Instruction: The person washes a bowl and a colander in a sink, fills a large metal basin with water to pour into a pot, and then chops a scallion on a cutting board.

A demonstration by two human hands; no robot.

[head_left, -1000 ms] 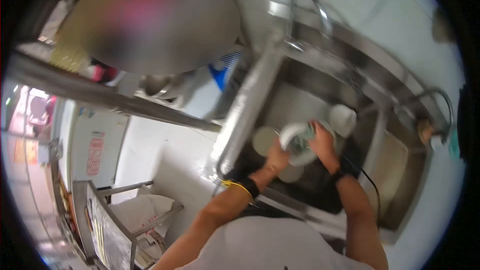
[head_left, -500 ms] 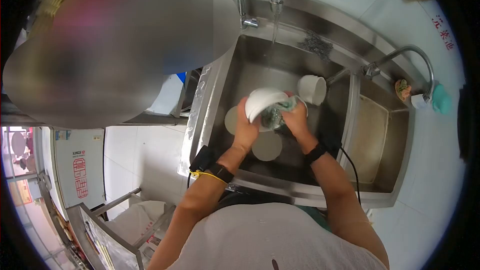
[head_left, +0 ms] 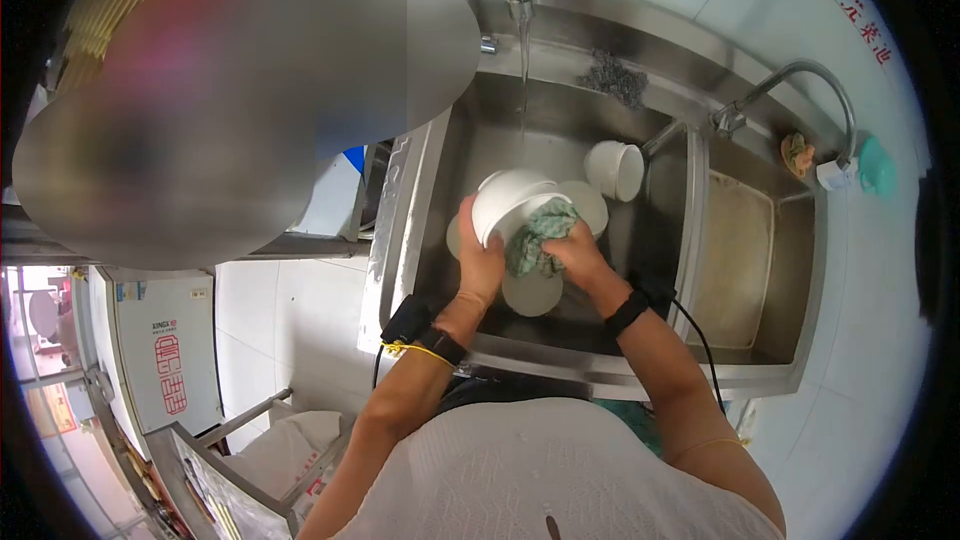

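Note:
My left hand (head_left: 480, 258) is closed on the side of a white bowl (head_left: 515, 197), which is tilted over the sink. In my right hand (head_left: 578, 254) is a bunched green-and-white cloth (head_left: 540, 240), which lies against the bowl's inner rim. More round white dishes sit in the basin beneath my hands, one of them a pale disc (head_left: 532, 294) nearest me. To the right, white bowls (head_left: 615, 170) rest on their side, one apparently inside another.
Water runs from a faucet (head_left: 522, 8) into the large steel basin (head_left: 640, 260). A dark scouring pad (head_left: 614, 78) lies on the back ledge. The right basin (head_left: 740, 258) has its own tap (head_left: 800, 70). A blurred region covers the upper left.
The bowl now tilts more upright, and the cloth has come into fuller view at its rim. My right hand has drawn slightly left and down. The camera view has shifted a little.

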